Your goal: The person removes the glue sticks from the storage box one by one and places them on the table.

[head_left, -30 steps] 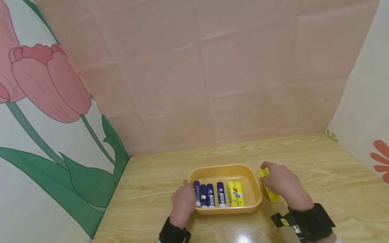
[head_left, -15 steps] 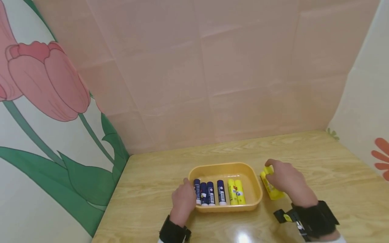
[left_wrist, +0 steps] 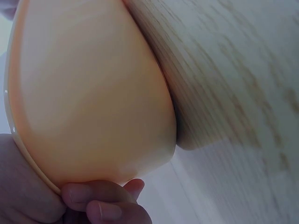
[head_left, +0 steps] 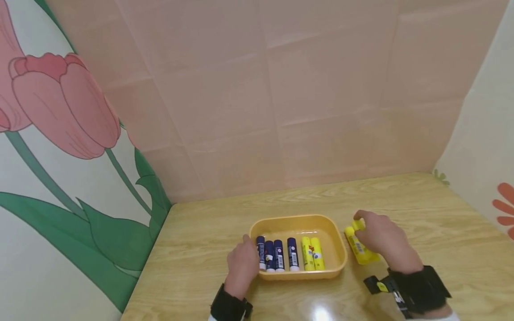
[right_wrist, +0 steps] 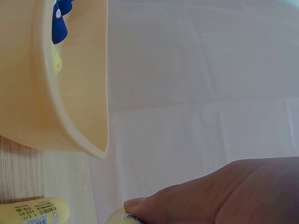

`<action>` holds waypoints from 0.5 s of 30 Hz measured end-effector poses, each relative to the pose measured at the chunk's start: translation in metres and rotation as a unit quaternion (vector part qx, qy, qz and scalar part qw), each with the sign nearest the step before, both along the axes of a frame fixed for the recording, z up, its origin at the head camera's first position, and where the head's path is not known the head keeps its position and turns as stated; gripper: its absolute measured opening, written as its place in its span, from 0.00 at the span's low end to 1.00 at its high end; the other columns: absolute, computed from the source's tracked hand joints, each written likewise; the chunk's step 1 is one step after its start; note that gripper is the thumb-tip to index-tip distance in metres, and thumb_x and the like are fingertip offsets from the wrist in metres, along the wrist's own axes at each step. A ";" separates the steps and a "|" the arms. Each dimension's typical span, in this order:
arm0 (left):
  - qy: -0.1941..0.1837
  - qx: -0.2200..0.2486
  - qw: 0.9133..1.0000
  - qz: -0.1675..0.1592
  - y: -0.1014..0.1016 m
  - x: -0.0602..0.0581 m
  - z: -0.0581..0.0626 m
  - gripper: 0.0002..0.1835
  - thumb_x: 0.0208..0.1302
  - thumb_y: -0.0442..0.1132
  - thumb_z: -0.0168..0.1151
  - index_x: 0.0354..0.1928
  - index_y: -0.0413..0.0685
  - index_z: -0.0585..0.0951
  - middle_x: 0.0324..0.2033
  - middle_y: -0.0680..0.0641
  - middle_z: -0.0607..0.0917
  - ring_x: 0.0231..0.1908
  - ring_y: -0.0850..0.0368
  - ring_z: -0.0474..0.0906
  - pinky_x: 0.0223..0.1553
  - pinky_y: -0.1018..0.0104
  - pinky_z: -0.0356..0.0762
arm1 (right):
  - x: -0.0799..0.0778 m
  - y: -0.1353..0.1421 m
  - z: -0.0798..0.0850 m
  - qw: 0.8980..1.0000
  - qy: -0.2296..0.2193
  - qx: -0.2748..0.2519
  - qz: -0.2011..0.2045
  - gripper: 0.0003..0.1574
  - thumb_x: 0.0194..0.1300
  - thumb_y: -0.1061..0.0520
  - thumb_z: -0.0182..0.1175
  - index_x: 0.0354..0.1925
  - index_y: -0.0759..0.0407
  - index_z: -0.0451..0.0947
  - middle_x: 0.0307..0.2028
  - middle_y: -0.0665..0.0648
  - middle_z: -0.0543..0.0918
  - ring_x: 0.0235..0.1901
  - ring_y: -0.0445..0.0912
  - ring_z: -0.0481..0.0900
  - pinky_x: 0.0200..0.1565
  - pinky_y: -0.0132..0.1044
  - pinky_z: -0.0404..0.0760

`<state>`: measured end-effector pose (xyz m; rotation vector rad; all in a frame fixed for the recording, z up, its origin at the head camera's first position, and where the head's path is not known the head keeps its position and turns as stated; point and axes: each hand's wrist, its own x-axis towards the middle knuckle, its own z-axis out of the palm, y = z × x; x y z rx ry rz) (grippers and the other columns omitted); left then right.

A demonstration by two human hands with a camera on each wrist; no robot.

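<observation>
My left hand [head_left: 243, 263] grips the left end of a yellow-orange plastic tray [head_left: 335, 249], its fingertips [left_wrist: 77, 192] against the outer wall under the rim. Inside the tray stand or lean several dark blue glue sticks [head_left: 292, 255] at the left and two yellow glue sticks [head_left: 307, 255] right of them. To the right of the tray, my right hand [head_left: 387, 238] pinches a yellow glue stick [head_left: 358, 224] between thumb and fingers. Another yellow glue stick [right_wrist: 35, 212] lies on the table just left of the held one, partly overlapped by it in the head view.
The wood-grain table [head_left: 209, 232] runs back to a wall hung with a creased pinkish sheet [head_left: 225, 111]. A tulip-patterned panel [head_left: 72, 107] borders the left, a pale one with a red flower [head_left: 505, 207] the right.
My right hand has shifted slightly right with the yellow glue stick, and the second yellow stick beside it now shows plainly. My left hand has stayed on the tray.
</observation>
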<state>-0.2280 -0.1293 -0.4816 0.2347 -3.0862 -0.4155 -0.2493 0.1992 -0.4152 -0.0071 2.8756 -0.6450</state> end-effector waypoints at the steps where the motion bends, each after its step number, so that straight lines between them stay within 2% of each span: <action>1: -0.001 0.000 1.000 0.000 0.000 0.000 0.001 0.19 0.76 0.44 0.52 0.57 0.35 0.72 0.24 0.44 0.77 0.23 0.54 0.73 0.26 0.59 0.75 | 0.000 0.001 0.000 1.000 0.000 0.000 0.000 0.31 0.65 0.56 0.61 0.62 0.70 0.69 0.50 0.76 0.77 0.33 0.55 0.74 0.28 0.42 0.74; 10: -0.021 -0.006 1.000 0.003 0.001 0.001 0.003 0.24 0.76 0.44 0.52 0.64 0.32 0.69 0.27 0.42 0.79 0.24 0.53 0.74 0.27 0.58 0.77 | -0.003 0.009 -0.005 1.000 -0.010 -0.005 -0.003 0.31 0.66 0.55 0.61 0.62 0.70 0.68 0.49 0.76 0.77 0.34 0.56 0.75 0.29 0.43 0.74; 15: -0.018 -0.002 1.000 0.005 0.001 0.000 0.003 0.24 0.76 0.44 0.52 0.64 0.33 0.69 0.27 0.41 0.79 0.25 0.53 0.74 0.28 0.58 0.77 | -0.007 0.015 -0.008 1.000 -0.015 -0.010 -0.008 0.32 0.66 0.56 0.60 0.63 0.70 0.67 0.47 0.75 0.78 0.33 0.56 0.75 0.28 0.43 0.74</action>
